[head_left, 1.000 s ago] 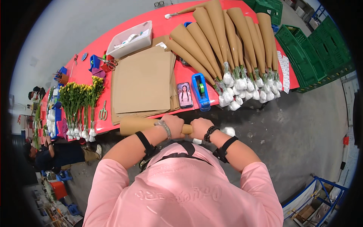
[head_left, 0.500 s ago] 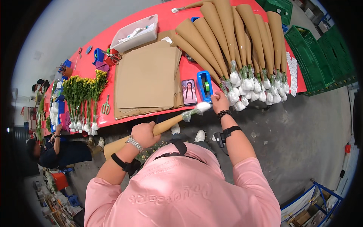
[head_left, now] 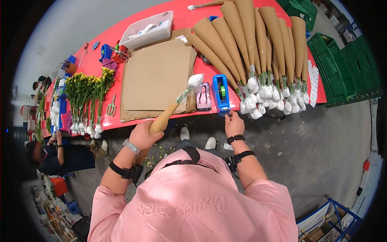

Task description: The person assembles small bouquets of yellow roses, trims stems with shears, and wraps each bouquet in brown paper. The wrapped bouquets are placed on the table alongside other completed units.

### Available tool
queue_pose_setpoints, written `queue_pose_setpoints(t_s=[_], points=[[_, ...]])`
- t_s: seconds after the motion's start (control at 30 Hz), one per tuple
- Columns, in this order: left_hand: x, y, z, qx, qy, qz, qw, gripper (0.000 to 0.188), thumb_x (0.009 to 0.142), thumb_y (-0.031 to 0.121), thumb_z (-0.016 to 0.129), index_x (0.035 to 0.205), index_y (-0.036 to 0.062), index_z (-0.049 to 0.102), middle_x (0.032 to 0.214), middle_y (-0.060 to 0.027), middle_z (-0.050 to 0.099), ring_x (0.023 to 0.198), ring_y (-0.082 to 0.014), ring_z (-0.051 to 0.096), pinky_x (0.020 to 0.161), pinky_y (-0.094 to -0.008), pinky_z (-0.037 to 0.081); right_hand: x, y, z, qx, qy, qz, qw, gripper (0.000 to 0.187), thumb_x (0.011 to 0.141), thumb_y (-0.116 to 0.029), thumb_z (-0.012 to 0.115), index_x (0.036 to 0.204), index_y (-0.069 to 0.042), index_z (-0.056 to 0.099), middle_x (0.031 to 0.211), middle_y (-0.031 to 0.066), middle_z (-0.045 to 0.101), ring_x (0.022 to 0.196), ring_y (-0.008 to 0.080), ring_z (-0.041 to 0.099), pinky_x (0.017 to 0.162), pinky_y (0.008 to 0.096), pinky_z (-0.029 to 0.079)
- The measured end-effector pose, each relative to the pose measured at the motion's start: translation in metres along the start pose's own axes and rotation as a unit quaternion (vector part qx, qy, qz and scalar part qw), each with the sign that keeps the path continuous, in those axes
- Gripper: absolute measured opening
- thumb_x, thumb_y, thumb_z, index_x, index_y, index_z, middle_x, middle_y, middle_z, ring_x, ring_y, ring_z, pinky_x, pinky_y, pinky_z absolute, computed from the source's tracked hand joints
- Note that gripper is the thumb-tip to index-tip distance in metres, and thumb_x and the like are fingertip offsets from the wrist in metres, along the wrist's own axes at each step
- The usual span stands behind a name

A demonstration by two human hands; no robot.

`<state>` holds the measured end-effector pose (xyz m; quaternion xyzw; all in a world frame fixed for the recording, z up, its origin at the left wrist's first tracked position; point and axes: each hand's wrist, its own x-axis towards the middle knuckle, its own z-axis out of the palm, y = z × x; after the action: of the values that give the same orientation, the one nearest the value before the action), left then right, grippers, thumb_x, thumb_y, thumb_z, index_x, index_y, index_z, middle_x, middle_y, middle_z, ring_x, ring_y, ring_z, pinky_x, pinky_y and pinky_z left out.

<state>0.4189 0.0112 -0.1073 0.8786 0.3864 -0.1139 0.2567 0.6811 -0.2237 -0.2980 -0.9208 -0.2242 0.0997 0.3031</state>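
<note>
My left hand [head_left: 144, 136] is closed round a flower bunch in a brown paper cone [head_left: 164, 117]. Its stem end, wrapped in clear film and a white bulb [head_left: 195, 80], points up and away over the paper stack. My right hand [head_left: 234, 125] is at the table's front edge, fingers pinched against the near end of a blue tape dispenser [head_left: 220, 94] with a green-cored roll. Whatever those fingertips hold is too small to make out. A phone [head_left: 203, 97] lies just left of the dispenser. Flat brown paper sheets [head_left: 157, 76] are stacked left of the phone.
Several paper-wrapped bunches [head_left: 278, 44] fan out at the right, white stem ends hanging over the edge. Yellow flowers [head_left: 88, 86] and green scissors [head_left: 111, 107] lie left. A white bin [head_left: 147, 30] stands behind the paper. Green crates [head_left: 332, 72] stand right; another person [head_left: 66, 159] works far left.
My left hand has moved slightly left, and the bunch has swung so its white end points farther up. My right hand has come back toward me, to the dispenser's near end.
</note>
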Motion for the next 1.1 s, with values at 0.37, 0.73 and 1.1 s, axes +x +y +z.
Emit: queue_pose_setpoints(t_s=[0.37,0.73,1.1], points=[[0.020,0.039,-0.007,-0.124,-0.096,0.044,0.987,0.053,0.079,0.038,0.078,0.110,-0.0042,0.070,0.091,-0.0212,0.074,0.083,-0.0318,0.074,0.077,-0.0411,0.057,-0.005,-0.086,-0.077,0.360,-0.284,-0.091,0.884,0.022,0.092,-0.021,0.077,0.094,0.001,0.071,0.079,0.0074,0.074,0.071,0.0131,0.070,0.064,0.0281,0.054],[0.031,0.072,-0.012,-0.328,-0.289,0.102,0.894,0.054,0.092,0.052,0.071,0.109,0.0009,0.066,0.083,-0.0113,0.071,0.073,-0.0231,0.070,0.069,-0.0360,0.058,-0.028,-0.146,-0.089,0.384,-0.195,-0.097,0.897,0.033,0.084,-0.025,0.087,0.081,0.000,0.064,0.069,0.0062,0.067,0.061,0.0112,0.063,0.059,0.0270,0.052],[0.050,0.076,0.006,-0.480,-0.486,0.085,0.725,0.081,0.097,0.075,0.043,0.126,0.0010,0.059,0.100,-0.0158,0.069,0.071,-0.0248,0.068,0.062,-0.0413,0.060,-0.014,-0.115,-0.111,0.175,0.046,-0.477,0.860,0.019,0.083,-0.016,0.078,0.097,-0.009,0.067,0.080,0.0097,0.065,0.071,0.0318,0.064,0.063,0.0443,0.050]])
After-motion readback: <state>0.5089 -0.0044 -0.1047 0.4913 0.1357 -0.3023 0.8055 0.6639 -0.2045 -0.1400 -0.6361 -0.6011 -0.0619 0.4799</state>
